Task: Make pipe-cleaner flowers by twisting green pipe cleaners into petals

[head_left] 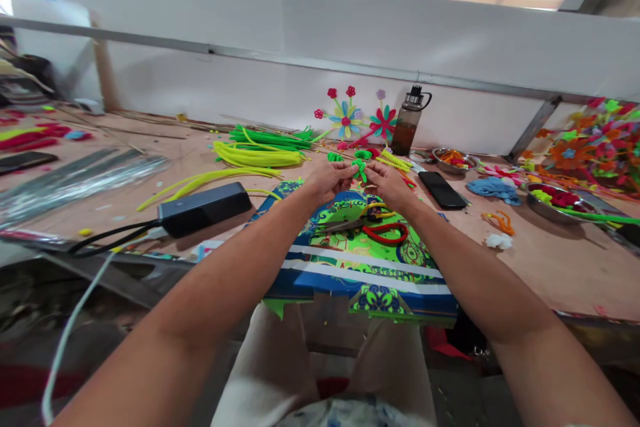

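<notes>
Both my hands meet over the far part of a blue and green patterned board (345,285). Between their fingertips is a bent green pipe cleaner (359,169), shaped into small loops. My left hand (330,180) pinches it from the left, and my right hand (387,183) closes on its right side. Just beyond the fingers show more curled green pieces (363,155). Nearer me, scissors with red handles (385,233) lie on the board. The undersides of my fingers are partly hidden.
Bundles of yellow pipe cleaners (260,157) and green pipe cleaners (273,139) lie left, behind a dark oblong box (205,209) with a strap. Fuzzy flowers (345,121) and a bottle (406,123) stand at the back. Right are a phone (441,189) and a metal bowl (563,213).
</notes>
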`<state>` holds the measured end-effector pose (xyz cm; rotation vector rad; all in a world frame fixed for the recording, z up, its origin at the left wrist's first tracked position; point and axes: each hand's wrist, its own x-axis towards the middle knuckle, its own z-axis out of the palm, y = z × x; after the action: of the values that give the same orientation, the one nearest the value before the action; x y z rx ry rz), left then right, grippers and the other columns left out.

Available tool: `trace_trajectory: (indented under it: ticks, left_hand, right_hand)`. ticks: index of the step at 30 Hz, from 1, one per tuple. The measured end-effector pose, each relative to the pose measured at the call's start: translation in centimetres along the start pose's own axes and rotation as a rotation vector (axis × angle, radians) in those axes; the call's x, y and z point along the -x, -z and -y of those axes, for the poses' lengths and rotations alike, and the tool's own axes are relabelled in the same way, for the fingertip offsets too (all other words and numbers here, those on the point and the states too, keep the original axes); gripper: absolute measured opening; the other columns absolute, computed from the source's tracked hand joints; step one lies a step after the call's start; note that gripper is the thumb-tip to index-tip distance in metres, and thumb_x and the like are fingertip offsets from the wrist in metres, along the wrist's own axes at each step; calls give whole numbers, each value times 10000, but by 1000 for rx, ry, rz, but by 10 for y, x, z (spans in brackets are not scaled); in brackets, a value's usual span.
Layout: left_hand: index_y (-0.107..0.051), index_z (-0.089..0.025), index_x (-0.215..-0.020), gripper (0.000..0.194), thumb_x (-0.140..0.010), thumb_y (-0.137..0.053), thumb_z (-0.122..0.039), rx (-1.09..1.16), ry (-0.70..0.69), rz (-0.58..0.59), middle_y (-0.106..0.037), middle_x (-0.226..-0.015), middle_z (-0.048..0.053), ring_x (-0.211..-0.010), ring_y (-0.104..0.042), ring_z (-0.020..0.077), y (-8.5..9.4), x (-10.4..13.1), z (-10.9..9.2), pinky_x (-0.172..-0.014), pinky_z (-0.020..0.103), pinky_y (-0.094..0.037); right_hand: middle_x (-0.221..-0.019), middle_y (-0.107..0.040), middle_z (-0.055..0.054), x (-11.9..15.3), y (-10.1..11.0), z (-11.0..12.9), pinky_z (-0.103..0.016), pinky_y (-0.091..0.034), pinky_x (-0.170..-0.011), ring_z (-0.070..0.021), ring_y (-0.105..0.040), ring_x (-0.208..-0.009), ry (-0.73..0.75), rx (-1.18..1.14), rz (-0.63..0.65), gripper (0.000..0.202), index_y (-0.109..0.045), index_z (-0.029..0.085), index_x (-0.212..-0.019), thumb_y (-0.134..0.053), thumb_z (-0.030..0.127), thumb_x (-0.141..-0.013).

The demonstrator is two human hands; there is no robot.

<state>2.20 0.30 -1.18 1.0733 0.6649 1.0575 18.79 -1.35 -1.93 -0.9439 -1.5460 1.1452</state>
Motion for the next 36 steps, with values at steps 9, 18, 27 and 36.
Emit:
trace_trajectory:
  ticks: [9, 18, 27, 36]
  left_hand:
    - [-591, -143, -617, 318, -580, -862, -305, -126, 14, 103, -486, -522, -40, -460, -423, 40, 5, 1, -3, -447, 168, -336]
    - [-552, -131, -551, 306, -586, -842, -223, -89, 79, 17, -426, -462, -45, -414, -351, 30, -3, 6, -7, -390, 165, -248]
    - [-651, -129, -641, 169, -668, -777, -238, -261, -81, -170, -590, -537, 12, -452, -460, 58, -6, 3, 2, -432, 181, -315]
    - [-708, -157, -712, 184, -610, -801, -278, -398, -245, -210, -637, -580, -1, -507, -517, 83, -3, 1, 7, -495, 208, -369]
  right_hand:
    - [-672, -505, 33, 0, 8, 3, -239, -424, -591, -91, -476, -607, -84, -115, 172, 328, -566, 182, -770, -759, 429, -671]
    - [-635, -457, 22, 4, -2, 6, -271, -320, -585, -117, -399, -603, 321, 623, -157, 124, -442, 199, -650, -542, 232, -716]
    - [-820, -600, -51, 3, -7, -5, -304, -436, -695, -171, -541, -754, 390, 663, -250, 105, -583, 177, -821, -512, 248, -793]
    - [-720, -596, -11, 1, -9, -2, -297, -402, -692, -155, -510, -693, 285, 610, -313, 140, -578, 191, -704, -545, 284, -803]
